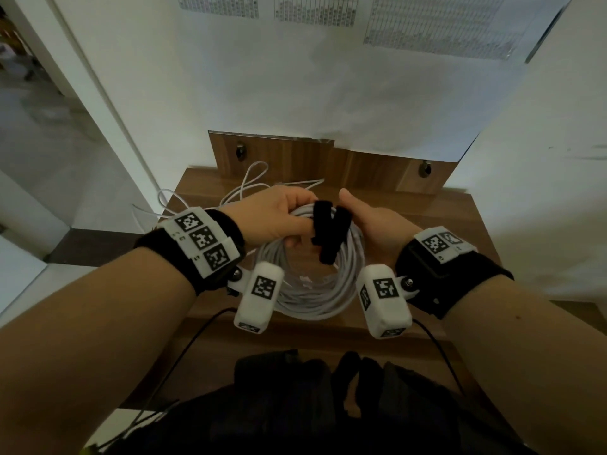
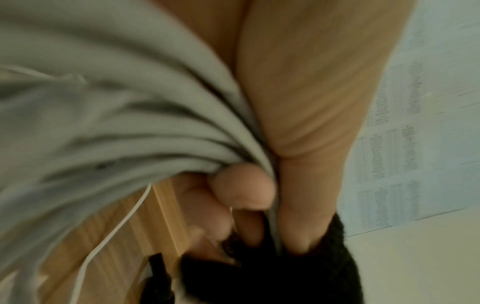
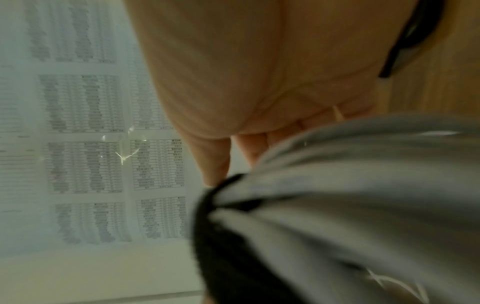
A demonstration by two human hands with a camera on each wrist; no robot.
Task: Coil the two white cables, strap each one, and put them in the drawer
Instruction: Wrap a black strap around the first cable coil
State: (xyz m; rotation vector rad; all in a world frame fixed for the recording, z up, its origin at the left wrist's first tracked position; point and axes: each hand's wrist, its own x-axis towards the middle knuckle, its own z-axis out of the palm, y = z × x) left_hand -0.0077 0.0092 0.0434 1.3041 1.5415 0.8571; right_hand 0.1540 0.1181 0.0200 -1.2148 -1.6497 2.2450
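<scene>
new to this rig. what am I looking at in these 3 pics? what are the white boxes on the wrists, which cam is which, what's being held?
There is no robot here: a person works with bare hands. The wide picture comes from a camera worn on the head, looking down at both forearms. Each wrist wears a black band with white marker blocks and a white camera pod. The two blurry close-ups come from those pods, each looking along a palm.

The left hand has its grip round a coil of grey cable, with a fingertip against the black strap looped over the bundle. The right hand cups the coil from the other side, and its fingers are hidden.

Behind the hands, thin white wires lie loose on the wooden table. Printed sheets hang on the wall.
</scene>
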